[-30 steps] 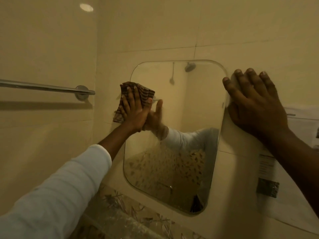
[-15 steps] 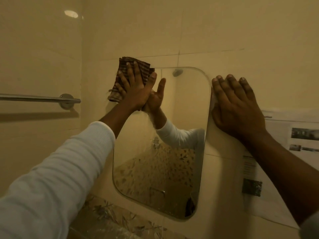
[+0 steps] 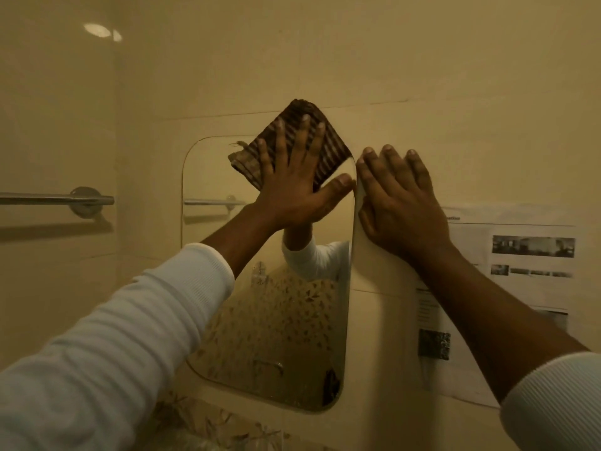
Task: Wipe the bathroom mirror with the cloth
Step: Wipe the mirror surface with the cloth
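Left hand: the left hand [image 3: 292, 190] lies flat with fingers spread wide, palm pressing the cloth [image 3: 292, 144] against the wall-mounted glass; nothing is pinched, the hold is by pressure alone, which judging by the pose lets the whole palm drive the wipe.

Cloth: a folded, dark striped square, trapped under the left fingers and turned corner-up. Its upper corner runs past the top edge of the glass onto the tile, so the pass looks aimed at the upper margin.

Mirror: the mirror [image 3: 270, 320] is a rounded rectangle; most of its surface lies below the left hand and toward the wrist, and only its top right part sits under the cloth. I judge the greater part is yet to be covered.

Right hand: the right hand [image 3: 400, 203] rests open, fingers loosely spread, flat on the tile with its fingertips and thumb side touching the mirror's right edge, just beside the left thumb. It probably braces the body and steadies the pane.

Towel rail: the towel rail [image 3: 58, 200] is well apart, out beyond the left hand's outer side.

Notice: a printed notice [image 3: 520, 255] is stuck to the wall just past the right wrist; its text is too blurred to read.

Risk: hard pressure near a corner may shift the pane.
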Available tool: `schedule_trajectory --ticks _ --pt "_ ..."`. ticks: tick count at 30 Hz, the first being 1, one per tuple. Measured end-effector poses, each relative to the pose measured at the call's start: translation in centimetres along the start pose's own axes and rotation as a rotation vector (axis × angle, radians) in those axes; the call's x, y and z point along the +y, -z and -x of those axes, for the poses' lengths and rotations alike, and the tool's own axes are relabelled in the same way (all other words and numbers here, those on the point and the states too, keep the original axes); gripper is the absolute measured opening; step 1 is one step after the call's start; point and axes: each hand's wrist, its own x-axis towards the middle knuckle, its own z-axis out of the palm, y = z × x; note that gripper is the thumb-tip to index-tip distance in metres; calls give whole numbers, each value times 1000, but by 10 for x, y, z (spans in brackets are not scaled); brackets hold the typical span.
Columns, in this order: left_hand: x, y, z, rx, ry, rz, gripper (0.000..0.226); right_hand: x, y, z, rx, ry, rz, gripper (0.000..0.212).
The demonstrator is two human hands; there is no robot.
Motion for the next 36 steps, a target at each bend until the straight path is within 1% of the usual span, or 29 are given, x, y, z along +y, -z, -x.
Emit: schedule_trajectory --ticks 3,7,13,19,22,26,30,33,34,36 --pt "9 -4 5 -3 -54 -18 102 -1 -1 0 32 -19 -35 65" --pt "15 -10 16 -22 -159 -62 98 -1 -1 0 73 -64 -140 68" --pt "20 -24 42 -19 -312 -176 100 2 0 1 47 7 -83 68" --pt "24 -30 58 -64 -324 -216 102 5 -2 3 36 27 -76 66" --pt "26 -33 66 -59 -335 -211 101 4 -3 4 52 23 -92 63" --pt "28 -39 79 -53 -331 -200 102 5 -5 3 40 11 -100 65" --pt "30 -48 99 -67 -315 -182 101 6 -6 4 12 50 -58 56" --pt "31 -56 114 -75 -305 -181 99 6 -7 5 16 69 -42 56" --pt "31 -58 119 -74 -302 -181 99 6 -8 6 17 75 -36 58" --pt "33 -62 128 -76 -294 -173 100 7 -8 7 11 85 -29 72"
